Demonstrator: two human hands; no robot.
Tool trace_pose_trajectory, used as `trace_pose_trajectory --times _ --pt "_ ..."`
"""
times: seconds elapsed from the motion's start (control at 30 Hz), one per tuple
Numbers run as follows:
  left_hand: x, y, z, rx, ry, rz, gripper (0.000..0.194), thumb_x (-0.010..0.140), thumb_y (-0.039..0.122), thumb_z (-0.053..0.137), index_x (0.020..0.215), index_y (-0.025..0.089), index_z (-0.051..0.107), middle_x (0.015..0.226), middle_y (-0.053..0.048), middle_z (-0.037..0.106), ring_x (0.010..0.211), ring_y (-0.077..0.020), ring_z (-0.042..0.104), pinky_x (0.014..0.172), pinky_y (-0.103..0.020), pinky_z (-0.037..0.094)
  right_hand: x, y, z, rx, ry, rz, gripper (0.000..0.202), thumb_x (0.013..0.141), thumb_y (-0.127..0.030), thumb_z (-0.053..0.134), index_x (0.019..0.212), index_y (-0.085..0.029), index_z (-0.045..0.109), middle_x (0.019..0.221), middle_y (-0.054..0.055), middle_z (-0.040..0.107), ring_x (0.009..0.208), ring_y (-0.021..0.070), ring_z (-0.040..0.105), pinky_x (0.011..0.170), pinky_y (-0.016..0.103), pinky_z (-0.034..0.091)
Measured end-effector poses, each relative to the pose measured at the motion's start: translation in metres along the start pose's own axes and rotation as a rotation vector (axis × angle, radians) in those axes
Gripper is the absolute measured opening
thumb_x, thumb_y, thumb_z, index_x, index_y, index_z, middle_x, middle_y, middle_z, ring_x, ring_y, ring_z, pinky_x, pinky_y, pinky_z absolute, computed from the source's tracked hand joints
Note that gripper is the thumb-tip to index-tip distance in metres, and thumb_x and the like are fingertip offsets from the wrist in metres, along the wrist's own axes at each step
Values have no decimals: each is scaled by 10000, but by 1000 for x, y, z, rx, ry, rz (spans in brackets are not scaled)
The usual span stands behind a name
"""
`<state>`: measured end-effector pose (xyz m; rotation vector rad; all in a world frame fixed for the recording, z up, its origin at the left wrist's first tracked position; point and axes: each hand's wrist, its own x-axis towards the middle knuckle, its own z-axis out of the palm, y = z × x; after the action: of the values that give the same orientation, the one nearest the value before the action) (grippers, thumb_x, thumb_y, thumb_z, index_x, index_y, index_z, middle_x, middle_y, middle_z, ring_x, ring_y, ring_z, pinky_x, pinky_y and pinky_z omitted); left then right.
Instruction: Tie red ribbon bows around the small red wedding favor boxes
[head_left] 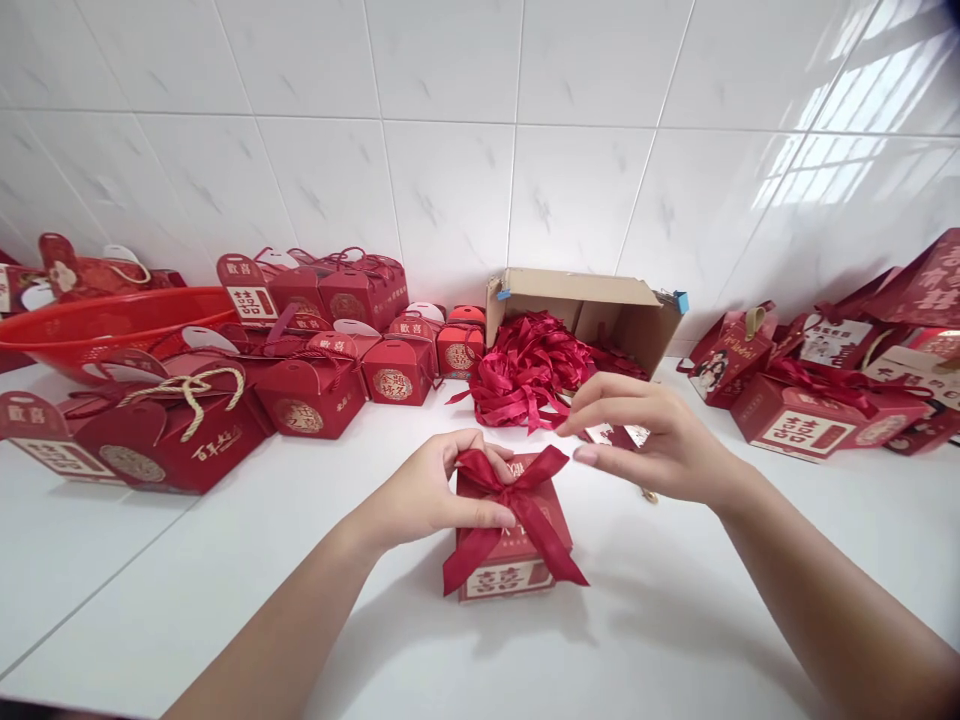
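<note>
A small red gift box (501,580) with a pale front label stands upright on the white table. A dark red satin ribbon (546,535) is tied in a bow at its top, two loops up and two tails hanging over the front. My left hand (442,485) pinches the bow near its knot, thumb in front and fingers partly hidden behind. To the right, my right hand (652,430) hovers just off the right loop, thumb and fingers apart with nothing between them.
Behind the box, a heap of red ribbons (525,365) spills from a cardboard box (585,288). Several red gift boxes (307,395) and a red plastic basket (120,318) line the left. More decorated boxes (802,415) stand at the right, below a tiled wall (450,190).
</note>
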<state>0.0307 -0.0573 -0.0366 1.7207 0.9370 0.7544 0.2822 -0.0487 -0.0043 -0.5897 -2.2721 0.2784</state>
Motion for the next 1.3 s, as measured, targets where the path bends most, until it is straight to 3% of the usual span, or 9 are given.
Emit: trace_pose_trajectory --times 0.13,0.23,0.33,0.43,0.7,0.97,1.3 --pt "-1 1 0 -75 -61 14 311 707 311 763 944 186 606 1033 -64 657 983 -218 610 828 -321 486 2 -11 13 35 95 84 163 897 -275 583 840 -201 716 887 65 622 801 158 594 706 292 504" --pt "-1 0 4 -144 -30 3 215 791 363 675 825 173 583 1152 -89 621 1002 -224 607 821 -322 493 2 -15 32 -8 13 158 138 862 -304 636 820 -228 744 1024 86 613 948 205 586 820 362 501" --pt "1 -1 7 -172 9 -11 314 807 373 654 656 161 479 1274 -84 562 1033 -222 594 806 -299 491 1 -16 43 -41 -78 250 127 849 -316 651 821 -268 766 1131 83 592 1050 236 557 890 418 476" --pt "2 -4 9 -219 12 -18 331 820 376 637 652 168 442 1268 -72 563 1068 -221 578 815 -293 480 0 -16 46 -24 -103 276 95 826 -318 680 825 -288 770 1176 71 578 1083 238 546 932 440 454" --pt "3 -6 19 -220 101 15 374 765 319 691 645 186 363 1129 -48 597 1082 -212 550 858 -284 454 1 -21 51 -34 -84 211 88 795 -222 695 801 -265 772 1160 71 602 1058 243 545 915 433 458" --pt "6 -9 24 -390 122 10 402 754 322 692 659 181 328 1040 -6 509 702 -79 518 642 -221 441 -1 -22 55 -40 -71 213 97 786 -205 688 714 -232 747 1167 77 591 1033 251 550 905 457 458" --pt "7 -9 19 -263 183 54 389 708 332 733 648 181 379 1126 -49 482 914 -169 535 771 -278 467 2 -24 53 -44 -88 206 72 757 -174 705 694 -202 728 1012 79 581 914 213 563 817 400 487"
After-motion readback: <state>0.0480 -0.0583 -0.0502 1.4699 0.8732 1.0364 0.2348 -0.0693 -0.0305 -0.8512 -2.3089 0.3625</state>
